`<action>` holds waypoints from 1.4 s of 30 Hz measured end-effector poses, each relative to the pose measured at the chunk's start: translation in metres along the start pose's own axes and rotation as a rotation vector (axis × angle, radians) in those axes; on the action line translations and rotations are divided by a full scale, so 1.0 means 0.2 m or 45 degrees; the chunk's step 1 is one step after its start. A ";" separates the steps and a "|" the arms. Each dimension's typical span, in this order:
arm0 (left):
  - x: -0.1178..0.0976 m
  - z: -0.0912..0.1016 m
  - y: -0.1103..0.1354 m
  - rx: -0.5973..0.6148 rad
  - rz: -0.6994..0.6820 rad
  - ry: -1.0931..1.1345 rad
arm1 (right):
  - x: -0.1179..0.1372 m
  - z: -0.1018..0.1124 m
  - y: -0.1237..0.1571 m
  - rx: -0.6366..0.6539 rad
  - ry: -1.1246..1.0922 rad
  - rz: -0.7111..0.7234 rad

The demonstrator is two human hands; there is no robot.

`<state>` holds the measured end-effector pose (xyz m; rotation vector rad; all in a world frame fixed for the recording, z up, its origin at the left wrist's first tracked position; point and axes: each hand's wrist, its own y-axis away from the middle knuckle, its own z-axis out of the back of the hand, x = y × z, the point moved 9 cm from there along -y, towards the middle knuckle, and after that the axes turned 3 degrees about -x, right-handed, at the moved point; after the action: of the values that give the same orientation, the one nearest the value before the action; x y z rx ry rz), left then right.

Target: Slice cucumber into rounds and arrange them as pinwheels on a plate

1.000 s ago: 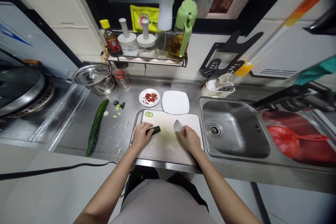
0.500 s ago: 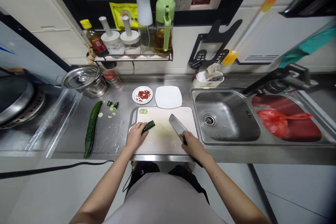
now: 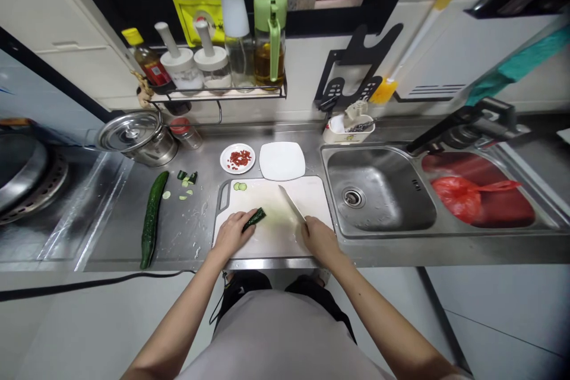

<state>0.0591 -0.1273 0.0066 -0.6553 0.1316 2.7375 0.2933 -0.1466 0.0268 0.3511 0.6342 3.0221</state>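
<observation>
Cucumber piece [image 3: 255,219] lies on the board [image 3: 271,243], held in the fingers of the left hand [image 3: 233,236]. From here I see the right hand [image 3: 321,242], fingers wrapped round a knife [image 3: 293,204] that points ahead of them. Pale slices [image 3: 240,186] sit beyond the left fingers; a long cucumber [image 3: 154,217] lies well left of those fingers on the bench [image 3: 118,219].

A wire shelf [image 3: 249,92] holds a yellow-capped bottle [image 3: 154,65], two white-lidded jars [image 3: 181,70] and a green-topped jug [image 3: 271,32] — a yellow packet [image 3: 189,21] stands behind them. Below, a lidded steel pot [image 3: 140,136] stands beside a red-lidded jar [image 3: 186,132]. A red plastic bag [image 3: 461,199] sits in the right-hand sink basin [image 3: 481,230] — near a dark faucet [image 3: 472,122].
</observation>
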 end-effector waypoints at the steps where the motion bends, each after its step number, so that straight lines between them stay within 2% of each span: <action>1: -0.01 0.00 0.00 -0.012 -0.028 -0.025 | 0.04 -0.01 0.00 0.023 0.002 0.028; 7: -0.05 -0.01 0.00 -0.039 -0.115 -0.135 | 0.25 -0.04 0.00 0.121 -0.001 0.195; 12: -0.05 -0.03 -0.02 -0.032 -0.106 -0.188 | 0.33 -0.08 0.02 0.157 -0.017 0.207; 32: -0.04 -0.04 -0.05 -0.019 -0.111 -0.158 | 0.38 -0.16 -0.01 0.212 -0.020 0.231; 42: -0.04 -0.04 -0.06 -0.003 -0.103 -0.118 | 0.42 -0.17 -0.02 0.195 -0.089 0.249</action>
<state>0.0727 -0.1188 0.0032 -0.5219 0.0785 2.6843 0.2041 -0.1486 0.0133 0.5536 0.8772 3.1340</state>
